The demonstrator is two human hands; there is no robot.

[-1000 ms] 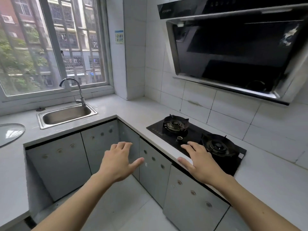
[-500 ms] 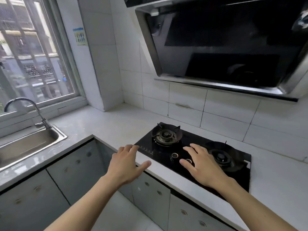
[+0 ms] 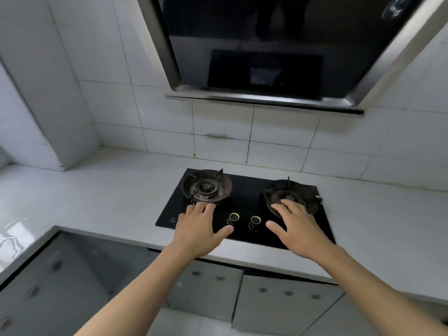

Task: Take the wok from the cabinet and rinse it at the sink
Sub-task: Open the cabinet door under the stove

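Both hands spread, holding nothing: left hand (image 3: 197, 232) and right hand (image 3: 299, 229) over the black glass two-burner hob (image 3: 244, 190) on the white bench (image 3: 97, 190). Grey cabinet doors (image 3: 286, 304) below are closed; no wok visible.

Glossy black glass on the hob (image 3: 244, 229), smooth and reflective. Dull, dark cast metal on the left burner (image 3: 206, 186) and right burner (image 3: 291, 194), rough and stained. Shiny brass-like rings on the two knobs (image 3: 234, 217). Brushed steel framing the range hood (image 3: 257, 97), around a glossy black panel. White glazed wall tiles (image 3: 223, 124), faintly sheened, dark grout. Pale polished countertop (image 3: 101, 190), wet-looking gloss at far left. Matt grey cabinet doors (image 3: 286, 306), smooth, dotted with round holes.
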